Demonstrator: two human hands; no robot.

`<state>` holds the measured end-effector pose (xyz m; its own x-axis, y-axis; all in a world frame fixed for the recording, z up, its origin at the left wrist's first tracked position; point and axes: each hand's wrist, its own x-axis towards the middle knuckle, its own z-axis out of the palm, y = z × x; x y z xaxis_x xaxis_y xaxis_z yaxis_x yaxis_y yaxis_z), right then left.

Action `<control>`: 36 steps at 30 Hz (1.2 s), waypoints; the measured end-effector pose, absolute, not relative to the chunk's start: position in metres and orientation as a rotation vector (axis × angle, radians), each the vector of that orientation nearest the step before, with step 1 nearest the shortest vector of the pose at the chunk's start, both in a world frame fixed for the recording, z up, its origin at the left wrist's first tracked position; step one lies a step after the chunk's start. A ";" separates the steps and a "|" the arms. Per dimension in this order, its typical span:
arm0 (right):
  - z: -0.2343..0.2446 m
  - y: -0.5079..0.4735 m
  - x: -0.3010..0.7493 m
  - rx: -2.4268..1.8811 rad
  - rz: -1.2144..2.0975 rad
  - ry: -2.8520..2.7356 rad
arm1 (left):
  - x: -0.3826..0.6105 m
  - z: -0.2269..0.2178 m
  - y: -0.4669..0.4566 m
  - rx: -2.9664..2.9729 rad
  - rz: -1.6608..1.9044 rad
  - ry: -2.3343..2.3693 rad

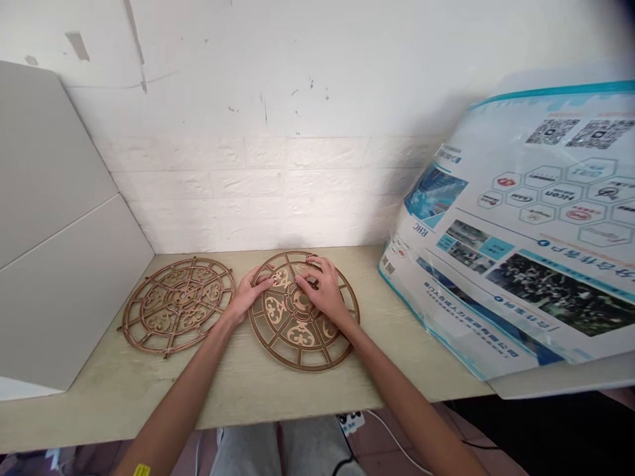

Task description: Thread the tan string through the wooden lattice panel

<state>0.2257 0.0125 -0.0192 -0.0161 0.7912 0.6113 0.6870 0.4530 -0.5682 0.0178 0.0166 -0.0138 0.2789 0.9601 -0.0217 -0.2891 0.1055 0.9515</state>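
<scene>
A round, bronze-coloured openwork panel [300,336] with scroll patterns and spokes lies on the table in front of me. My left hand [247,293] grips its left rim, thumb on top and fingers partly hidden at the edge. Over the panel's upper right part is my right hand [323,285], its fingers curled at the far rim and the thumb bent in near the centre. Whether a small piece sits under those right fingers cannot be made out. A second, similar round panel [171,281], more reddish, rests flat to the left, apart from my hands.
The pale wooden table [248,390] runs along a white brick-patterned wall [248,168]. A grey-white box-like panel [59,218] stands at the left. On the right leans a large printed sheet in plastic [496,258]. Cables [397,443] hang below the table's front edge.
</scene>
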 end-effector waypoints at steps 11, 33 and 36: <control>-0.018 0.018 0.241 -1.237 0.198 -1.851 | 0.019 -0.016 0.018 1.051 1.118 0.840; -0.016 0.016 0.238 -1.265 0.223 -1.922 | 0.018 -0.014 0.017 1.047 1.114 0.848; -0.017 0.015 0.237 -1.234 0.191 -1.912 | 0.018 -0.014 0.017 1.048 1.125 0.848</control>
<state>0.2367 0.0152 -0.0168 -0.1711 0.8115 0.5587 0.6846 0.5057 -0.5249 0.0182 0.0166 -0.0136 0.2374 0.9712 -0.0219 -0.2889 0.0921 0.9529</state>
